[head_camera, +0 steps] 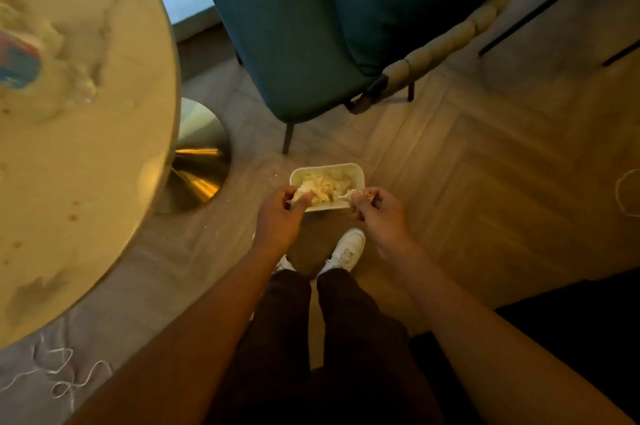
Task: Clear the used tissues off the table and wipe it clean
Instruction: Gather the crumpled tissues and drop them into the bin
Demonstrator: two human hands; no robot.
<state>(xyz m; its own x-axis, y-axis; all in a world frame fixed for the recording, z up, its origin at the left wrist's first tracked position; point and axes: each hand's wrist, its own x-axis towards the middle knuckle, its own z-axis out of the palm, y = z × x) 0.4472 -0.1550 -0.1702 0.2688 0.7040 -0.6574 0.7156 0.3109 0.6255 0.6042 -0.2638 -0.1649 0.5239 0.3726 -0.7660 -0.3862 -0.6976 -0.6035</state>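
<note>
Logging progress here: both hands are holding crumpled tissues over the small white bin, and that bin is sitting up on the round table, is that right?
Not quite. The head view shows the left hand and right hand holding crumpled tissues over the small white bin, but the bin sits on the wooden floor, beside the round table.

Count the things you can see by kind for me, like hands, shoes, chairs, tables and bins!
Hands: 2, the left hand and the right hand, each holding a tissue wad
Shoes: 2, the right shoe in full view, the left shoe mostly hidden
Chairs: 1, the chair
Tables: 1, the table
Bins: 1, the bin
Total: 7
</note>
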